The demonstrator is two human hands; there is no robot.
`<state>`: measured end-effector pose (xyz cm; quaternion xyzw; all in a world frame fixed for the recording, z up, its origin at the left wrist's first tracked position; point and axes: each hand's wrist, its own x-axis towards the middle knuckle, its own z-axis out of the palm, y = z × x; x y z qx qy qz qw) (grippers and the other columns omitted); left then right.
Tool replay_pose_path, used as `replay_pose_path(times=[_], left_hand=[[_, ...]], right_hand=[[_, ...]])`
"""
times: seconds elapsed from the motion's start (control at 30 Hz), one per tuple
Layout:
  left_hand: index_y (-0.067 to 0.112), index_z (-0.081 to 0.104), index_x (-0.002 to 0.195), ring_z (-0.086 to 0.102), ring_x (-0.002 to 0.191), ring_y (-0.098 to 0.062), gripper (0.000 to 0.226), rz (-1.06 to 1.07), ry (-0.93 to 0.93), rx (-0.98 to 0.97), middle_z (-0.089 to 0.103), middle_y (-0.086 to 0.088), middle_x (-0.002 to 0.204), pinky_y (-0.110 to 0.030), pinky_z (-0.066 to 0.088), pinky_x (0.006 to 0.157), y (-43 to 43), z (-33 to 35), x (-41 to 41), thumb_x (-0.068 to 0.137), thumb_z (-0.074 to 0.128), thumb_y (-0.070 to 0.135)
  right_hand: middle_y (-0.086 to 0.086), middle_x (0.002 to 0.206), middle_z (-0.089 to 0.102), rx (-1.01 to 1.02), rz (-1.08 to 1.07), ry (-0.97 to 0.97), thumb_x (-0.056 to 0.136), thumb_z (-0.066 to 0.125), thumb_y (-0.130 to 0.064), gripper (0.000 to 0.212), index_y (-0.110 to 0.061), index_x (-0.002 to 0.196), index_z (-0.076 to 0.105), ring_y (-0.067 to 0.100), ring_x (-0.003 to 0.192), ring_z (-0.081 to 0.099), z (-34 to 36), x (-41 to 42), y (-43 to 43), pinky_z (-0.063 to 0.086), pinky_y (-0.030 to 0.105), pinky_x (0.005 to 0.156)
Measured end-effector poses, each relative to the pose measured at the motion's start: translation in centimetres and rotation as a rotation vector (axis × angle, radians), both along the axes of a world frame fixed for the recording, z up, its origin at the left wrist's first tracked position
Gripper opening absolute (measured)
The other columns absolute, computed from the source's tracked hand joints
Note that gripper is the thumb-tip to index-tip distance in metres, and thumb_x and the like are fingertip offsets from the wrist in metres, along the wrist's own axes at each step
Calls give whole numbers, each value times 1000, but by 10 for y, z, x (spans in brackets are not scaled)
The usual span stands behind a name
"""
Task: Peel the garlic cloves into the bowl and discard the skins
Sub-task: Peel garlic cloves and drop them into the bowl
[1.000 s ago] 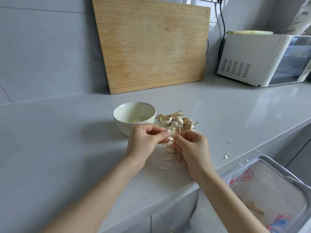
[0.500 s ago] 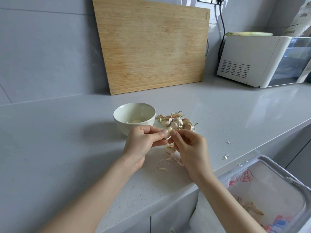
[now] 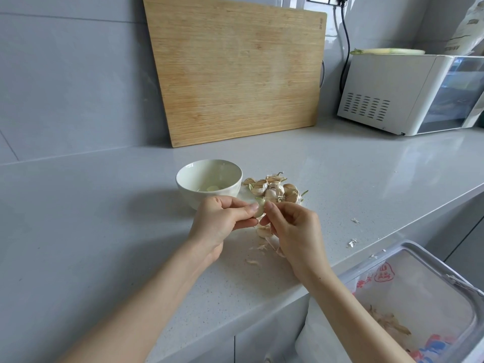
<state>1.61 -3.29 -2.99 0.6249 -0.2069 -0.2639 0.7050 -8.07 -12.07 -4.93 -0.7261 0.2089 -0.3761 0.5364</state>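
Pale garlic clove [image 3: 259, 209] pinched by curled fingers of left hand [image 3: 222, 221], right hand [image 3: 294, 231] fingers nipping its tip, bowl [image 3: 186, 193] behind.

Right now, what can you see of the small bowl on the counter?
The bowl is small, round, pale and glossy, like ceramic. It stands upright on the grey counter, left of the unpeeled garlic pile. A peeled clove lies inside. The left hand hides part of its front wall; contact cannot be told.
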Motion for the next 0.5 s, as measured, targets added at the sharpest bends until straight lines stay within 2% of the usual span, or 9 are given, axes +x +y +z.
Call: replay_pose_path(times=[0.13,0.27,0.33,0.43,0.5], left_hand=[[-3,67,73,64,52,-14,8,22,-68,9,67,-4,61,-21,57,63,-1,-2,-1,74,73,1],[-2,67,71,64,51,-12,6,9,13,-20,68,-5,62,-18,56,60,-1,0,0,75,71,-1],[-1,67,70,64,52,-11,6,-15,83,-44,68,-7,64,-17,54,57,-1,1,0,75,70,-1],[-4,67,76,65,58,-12,5,-65,172,-85,69,-9,70,-15,53,56,-1,2,2,77,68,1],[-5,67,82,66,62,-12,10,-110,187,-95,70,-10,74,-16,53,57,0,2,3,78,67,4]], right_hand=[[-17,45,54,-64,-18,3,93,56,-18,30,-15,65,66,1,42,43,-1,1,-1,31,12,47],[-16,47,56,-99,-22,15,95,53,-14,31,-14,66,65,1,45,43,-3,2,-1,33,12,49],[-14,51,57,-45,-9,-11,95,52,-12,28,-11,72,66,-1,48,46,-3,2,-2,36,12,50],[-12,66,63,49,132,-64,95,52,-17,18,-10,96,69,-3,59,53,0,1,-1,42,12,58],[-12,67,64,65,201,-64,92,55,-23,19,-14,97,70,-3,61,54,0,0,-2,42,12,57]])
